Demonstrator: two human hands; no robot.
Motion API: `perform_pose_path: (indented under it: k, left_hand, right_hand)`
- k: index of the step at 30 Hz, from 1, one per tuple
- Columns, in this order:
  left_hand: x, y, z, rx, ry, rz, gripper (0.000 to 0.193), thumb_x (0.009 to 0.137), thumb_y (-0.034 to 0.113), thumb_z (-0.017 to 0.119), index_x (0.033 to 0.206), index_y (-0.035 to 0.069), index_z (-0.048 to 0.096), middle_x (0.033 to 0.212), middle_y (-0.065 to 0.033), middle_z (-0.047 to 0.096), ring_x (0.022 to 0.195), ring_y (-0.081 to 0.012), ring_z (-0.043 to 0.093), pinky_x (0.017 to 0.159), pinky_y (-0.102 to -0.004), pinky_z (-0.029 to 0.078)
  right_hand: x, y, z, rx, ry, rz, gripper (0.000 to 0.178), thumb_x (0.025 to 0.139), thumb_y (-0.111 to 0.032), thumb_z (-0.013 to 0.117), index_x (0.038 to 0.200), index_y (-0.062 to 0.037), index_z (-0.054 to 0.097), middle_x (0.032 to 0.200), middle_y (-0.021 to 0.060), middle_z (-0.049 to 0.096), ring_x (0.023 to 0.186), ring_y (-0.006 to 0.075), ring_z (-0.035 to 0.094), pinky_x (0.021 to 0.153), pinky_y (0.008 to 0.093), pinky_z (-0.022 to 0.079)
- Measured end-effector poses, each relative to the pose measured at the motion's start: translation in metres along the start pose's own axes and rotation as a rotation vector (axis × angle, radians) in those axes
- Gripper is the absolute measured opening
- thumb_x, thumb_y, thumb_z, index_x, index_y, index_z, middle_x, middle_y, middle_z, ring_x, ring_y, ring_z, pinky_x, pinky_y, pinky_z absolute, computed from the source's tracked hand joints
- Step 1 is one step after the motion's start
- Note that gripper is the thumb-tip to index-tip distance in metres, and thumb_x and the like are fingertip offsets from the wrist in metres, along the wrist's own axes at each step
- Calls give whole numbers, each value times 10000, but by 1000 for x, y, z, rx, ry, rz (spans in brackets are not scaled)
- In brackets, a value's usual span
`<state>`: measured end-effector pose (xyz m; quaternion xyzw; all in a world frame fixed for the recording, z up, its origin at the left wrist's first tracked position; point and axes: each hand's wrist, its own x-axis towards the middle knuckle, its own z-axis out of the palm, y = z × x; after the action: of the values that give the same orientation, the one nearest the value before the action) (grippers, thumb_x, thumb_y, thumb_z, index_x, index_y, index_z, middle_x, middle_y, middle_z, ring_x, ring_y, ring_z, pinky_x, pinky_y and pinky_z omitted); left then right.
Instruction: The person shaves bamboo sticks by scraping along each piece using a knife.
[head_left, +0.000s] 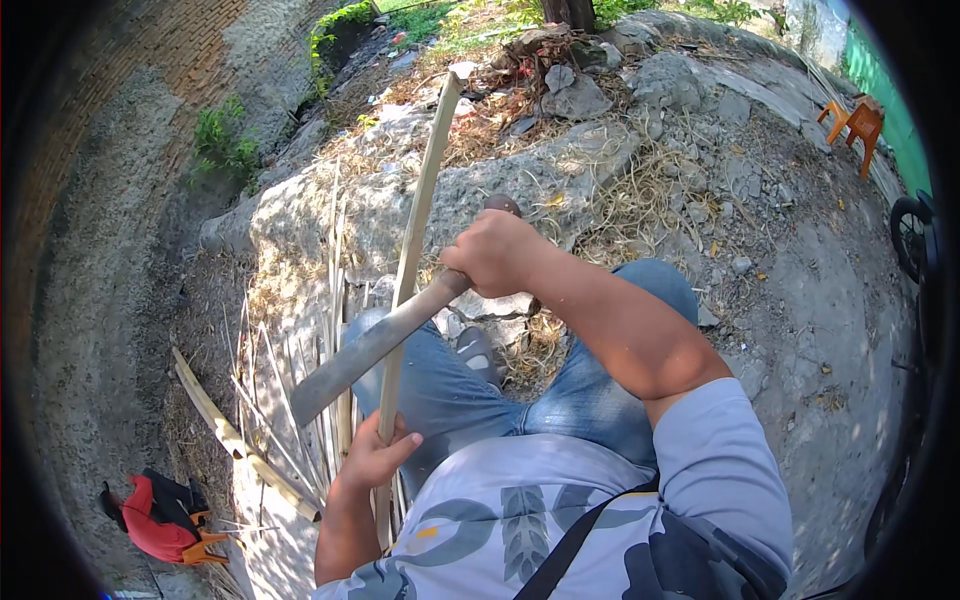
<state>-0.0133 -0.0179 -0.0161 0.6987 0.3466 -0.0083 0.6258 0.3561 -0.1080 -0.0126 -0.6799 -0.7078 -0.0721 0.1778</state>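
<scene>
A long, pale, flat-sided strip of what looks like split bamboo (425,200) runs from seven o'clock to twelve. The left hand (376,460) has its fingers wrapped round the strip's lower part at seven; the right hand (498,252) has its fingers clamped on a grey, broad-bladed machete (345,370) pointing to eight, crossing in front. The strip should be light, springy and sharp-edged: best held low, clear of the likely tip-heavy blade.
</scene>
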Motion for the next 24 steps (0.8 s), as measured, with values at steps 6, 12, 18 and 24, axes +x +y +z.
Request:
perform_pose_path:
  k: [6, 12, 18, 24]
  left_hand:
    - [-7, 0, -1, -14, -25, -40, 260, 885, 73, 780, 988, 63, 542, 732, 71, 463, 654, -34, 448, 560, -239, 373]
    - [0, 4, 3, 64, 12, 3, 278, 878, 77, 798, 996, 51, 548, 721, 62, 485, 626, -38, 454, 540, -238, 383]
    - [12, 17, 11, 57, 34, -23, 297, 863, 106, 824, 982, 47, 558, 726, 54, 489, 648, -42, 461, 549, -246, 388]
    - [-6, 1, 12, 103, 11, -28, 309, 859, 133, 832, 989, 46, 566, 729, 52, 498, 651, -45, 456, 558, -249, 387]
  right_hand:
    - [-18, 62, -17, 194, 19, 703, 225, 766, -205, 721, 986, -162, 701, 949, 108, 723, 941, 327, 714, 818, 483, 570]
    - [-16, 39, -12, 94, 109, 447, 183, 751, -210, 712, 925, -162, 682, 832, 112, 713, 831, 339, 711, 731, 493, 560]
    - [-1, -1, -23, 17, -61, 108, 180, 735, -196, 713, 910, -162, 690, 830, 91, 711, 859, 325, 713, 749, 479, 554]
    - [-26, 65, -30, 129, 35, 510, 158, 756, -209, 707, 897, -140, 688, 841, 117, 713, 849, 343, 707, 758, 484, 554]
